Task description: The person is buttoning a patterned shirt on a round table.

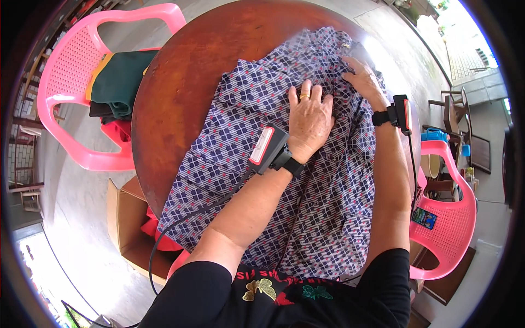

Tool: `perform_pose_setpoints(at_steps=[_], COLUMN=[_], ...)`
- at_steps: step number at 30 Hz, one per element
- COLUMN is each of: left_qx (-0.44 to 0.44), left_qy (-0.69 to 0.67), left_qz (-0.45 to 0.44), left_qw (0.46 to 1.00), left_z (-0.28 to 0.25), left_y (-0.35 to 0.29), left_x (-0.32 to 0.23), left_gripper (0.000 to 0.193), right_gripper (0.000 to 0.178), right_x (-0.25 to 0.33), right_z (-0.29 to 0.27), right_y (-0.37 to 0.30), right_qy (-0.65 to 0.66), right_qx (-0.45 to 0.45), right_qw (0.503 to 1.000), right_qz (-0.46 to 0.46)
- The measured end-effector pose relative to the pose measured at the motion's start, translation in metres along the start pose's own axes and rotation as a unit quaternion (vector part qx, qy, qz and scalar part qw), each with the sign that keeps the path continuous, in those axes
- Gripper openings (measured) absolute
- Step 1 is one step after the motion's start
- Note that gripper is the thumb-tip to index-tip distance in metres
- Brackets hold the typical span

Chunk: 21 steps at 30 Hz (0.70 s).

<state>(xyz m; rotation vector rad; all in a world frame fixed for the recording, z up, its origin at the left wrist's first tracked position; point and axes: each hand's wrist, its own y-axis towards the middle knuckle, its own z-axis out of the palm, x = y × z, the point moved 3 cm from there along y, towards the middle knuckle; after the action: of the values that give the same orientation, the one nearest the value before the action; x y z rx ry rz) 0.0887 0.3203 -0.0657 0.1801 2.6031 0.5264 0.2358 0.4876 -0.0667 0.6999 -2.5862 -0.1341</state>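
Observation:
A shirt-like garment [251, 164] with a navy, white and red checked pattern lies spread over a round brown table [180, 93]. Its lower part comes down to my body at the near edge. My left hand [311, 117] rests flat on the middle of the cloth, fingers stretched out, a gold ring on one of them. Farther off and to the right, my right hand [362, 79] touches the garment near its far right end, with thumb and forefinger apart. Its other fingers are partly hidden. Both wrists carry a strapped-on black device with a cable.
A pink plastic chair [65, 60] at the left holds folded dark green clothing [123, 82]. Below it, an open cardboard box [115, 213] has red cloth inside. Another pink chair [451, 224] stands at the right. Wooden furniture [456, 117] is farther back there.

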Motion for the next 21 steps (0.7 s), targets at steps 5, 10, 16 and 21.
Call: perform_pose_setpoints(at_steps=[5,10,16,21], left_qx=[0.015,0.010,0.026,0.039], left_qy=[-0.018,0.012,-0.011,-0.026], left_qz=[-0.004,-0.007,-0.002,0.004], left_qw=[1.000,1.000,1.000,0.999], left_z=[-0.001,0.001,-0.002,-0.005], left_y=[0.002,0.000,0.004,0.003], left_x=[-0.002,0.004,-0.003,-0.002], left_gripper=[0.044,0.041,0.041,0.048], right_gripper=[0.030,0.023,0.024,0.038], right_x=[-0.013,0.000,-0.018,-0.007], right_z=[-0.004,-0.013,-0.007,-0.010], right_y=[0.002,-0.007,-0.004,-0.017], right_qy=[0.005,0.159,0.009,0.014], right_qx=[0.024,0.001,-0.040,-0.146], right_qw=[0.999,0.970,0.996,0.989], right_qz=[0.036,0.186,0.079,0.022])
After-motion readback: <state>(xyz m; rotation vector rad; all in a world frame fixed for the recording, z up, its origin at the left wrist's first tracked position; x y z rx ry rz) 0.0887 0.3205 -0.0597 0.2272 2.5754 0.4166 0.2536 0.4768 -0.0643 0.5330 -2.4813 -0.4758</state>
